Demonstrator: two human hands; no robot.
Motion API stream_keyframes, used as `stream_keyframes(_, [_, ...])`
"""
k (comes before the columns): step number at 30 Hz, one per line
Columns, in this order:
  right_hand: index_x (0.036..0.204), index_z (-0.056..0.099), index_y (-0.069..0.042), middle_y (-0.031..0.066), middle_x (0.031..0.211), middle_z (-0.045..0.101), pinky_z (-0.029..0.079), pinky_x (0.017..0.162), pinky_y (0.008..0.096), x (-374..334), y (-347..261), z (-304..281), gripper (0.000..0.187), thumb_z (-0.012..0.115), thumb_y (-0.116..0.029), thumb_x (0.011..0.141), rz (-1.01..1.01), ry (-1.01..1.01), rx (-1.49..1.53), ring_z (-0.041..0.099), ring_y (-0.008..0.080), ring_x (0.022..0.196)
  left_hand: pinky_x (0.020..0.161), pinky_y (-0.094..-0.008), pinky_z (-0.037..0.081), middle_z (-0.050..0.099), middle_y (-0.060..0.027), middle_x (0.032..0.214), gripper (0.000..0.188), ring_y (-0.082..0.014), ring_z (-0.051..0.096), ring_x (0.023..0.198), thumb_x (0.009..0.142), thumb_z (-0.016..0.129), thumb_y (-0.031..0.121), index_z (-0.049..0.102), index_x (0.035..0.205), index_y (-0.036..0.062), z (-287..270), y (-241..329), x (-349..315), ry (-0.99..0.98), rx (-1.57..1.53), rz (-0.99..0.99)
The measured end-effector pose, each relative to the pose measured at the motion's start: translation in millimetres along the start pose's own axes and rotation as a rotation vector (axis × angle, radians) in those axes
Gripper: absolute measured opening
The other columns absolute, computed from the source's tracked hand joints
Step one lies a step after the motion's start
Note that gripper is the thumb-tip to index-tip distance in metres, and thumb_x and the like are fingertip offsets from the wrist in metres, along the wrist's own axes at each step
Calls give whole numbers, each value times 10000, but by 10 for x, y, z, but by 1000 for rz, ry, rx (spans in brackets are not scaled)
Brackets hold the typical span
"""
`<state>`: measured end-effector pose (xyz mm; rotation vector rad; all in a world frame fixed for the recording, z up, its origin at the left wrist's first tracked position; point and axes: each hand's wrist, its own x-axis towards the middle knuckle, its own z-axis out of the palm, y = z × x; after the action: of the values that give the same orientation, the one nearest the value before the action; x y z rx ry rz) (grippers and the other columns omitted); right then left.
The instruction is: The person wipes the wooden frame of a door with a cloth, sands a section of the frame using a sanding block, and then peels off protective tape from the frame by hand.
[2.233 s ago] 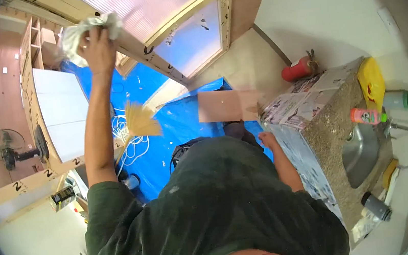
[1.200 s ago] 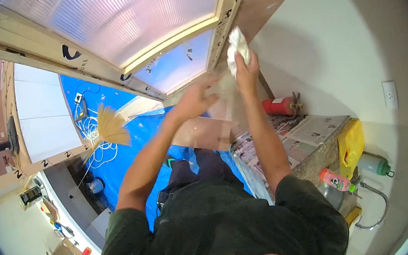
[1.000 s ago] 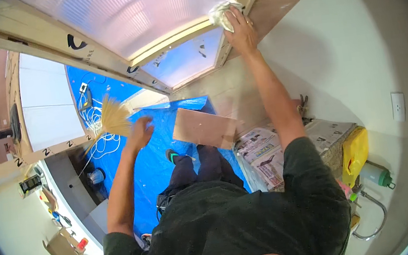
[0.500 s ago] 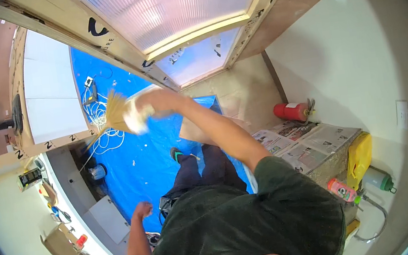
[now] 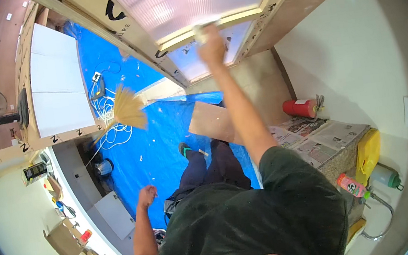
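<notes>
Blurred right hand [image 5: 212,49] and pale cloth [image 5: 200,33]
Blur obscures the exact grip; the ribbed pane [image 5: 192,0] runs off the top edge, the forearm [image 5: 246,111] hides some cardboard [image 5: 210,120], the shirt [image 5: 236,216] covers part of the bench [image 5: 343,162].

– Brightest where?
– On the ribbed panel [image 5: 187,0], glaring pinkish white; softly shadowed on the wall [image 5: 328,54] right of the panel.
– Sharp?
– Blurred at the right hand [image 5: 212,48] and cloth [image 5: 201,31] by the panel's lower edge; bent and black-rimmed far from it.

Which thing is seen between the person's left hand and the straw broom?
In the head view, the blue sheet shows between the left hand and the straw broom, with small pale specks on it.
</notes>
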<state>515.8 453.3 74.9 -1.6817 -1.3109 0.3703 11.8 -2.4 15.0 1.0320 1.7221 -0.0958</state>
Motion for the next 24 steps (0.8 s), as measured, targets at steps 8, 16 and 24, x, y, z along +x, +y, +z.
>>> stream_keyframes(8, [1373, 617, -146, 82, 1292, 692, 562, 933, 447, 48, 313, -463, 670, 615, 46, 731, -256, -98, -234, 674, 341, 1124, 551, -341, 504, 727, -110, 869, 231, -199, 692, 683, 949, 621, 181, 704, 1052, -9, 96, -713, -138, 20, -162, -292])
stream_keyframes(16, [1480, 511, -64, 214, 1209, 693, 557, 866, 487, -57, 425, -148, 843, 681, 20, 658, -330, -81, -176, 693, 410, 987, 559, -319, 514, 723, -95, 899, 201, -197, 706, 725, 945, 617, 132, 685, 1065, -15, 178, -204, -49, 22, -239, -89])
stream_keyframes(24, [1265, 673, -134, 100, 1326, 675, 522, 810, 478, -444, -207, 353, 564, 635, -12, 716, -379, -345, -313, 689, 316, 1026, 626, -333, 561, 717, -112, 911, 192, -202, 700, 756, 945, 609, 110, 664, 1053, -39, -30, -310, -6, 60, -241, -44])
